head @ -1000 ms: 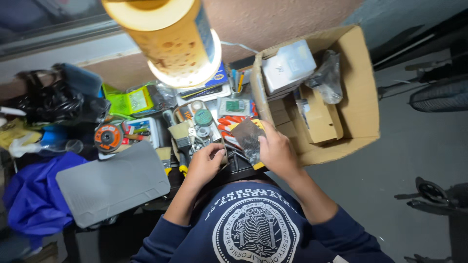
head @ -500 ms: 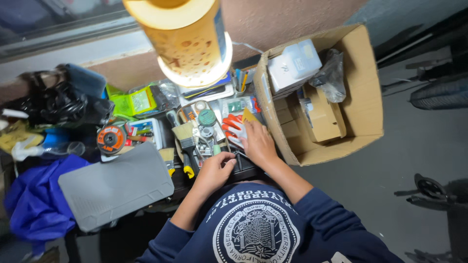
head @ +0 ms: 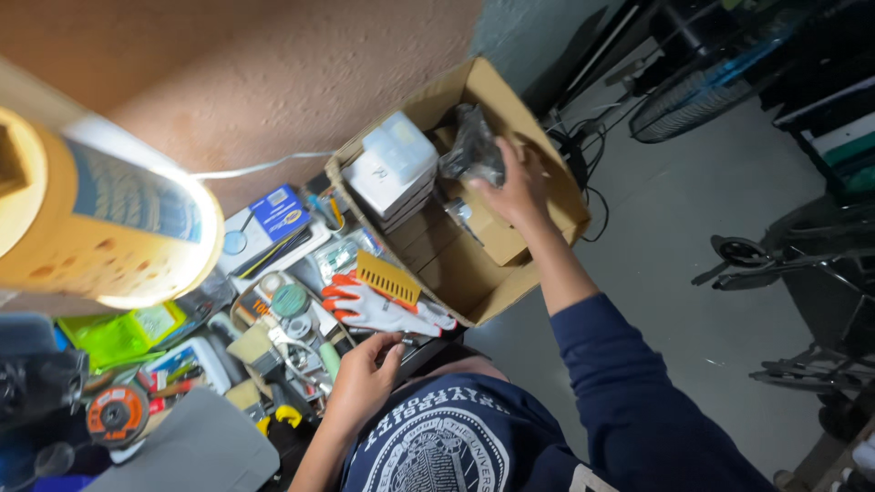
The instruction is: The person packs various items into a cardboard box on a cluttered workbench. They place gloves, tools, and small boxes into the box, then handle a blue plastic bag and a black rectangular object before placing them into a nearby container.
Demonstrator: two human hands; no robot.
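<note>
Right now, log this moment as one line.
left hand: open, beside work glove | right hand: inside cardboard box, on plastic bag | lamp: lit

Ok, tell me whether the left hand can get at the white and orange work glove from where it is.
Probably yes. The left hand rests at the table's near edge, right below the white and orange glove, which lies on top of the clutter with only a yellow comb-like piece on its upper edge. Nothing blocks the gap between them.

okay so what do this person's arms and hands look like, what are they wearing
Both hands are bare: no gloves, rings or watch visible. The right hand comes from a dark navy long sleeve pushed up the forearm. The left hand shows a bare forearm, its sleeve out of view.
</note>
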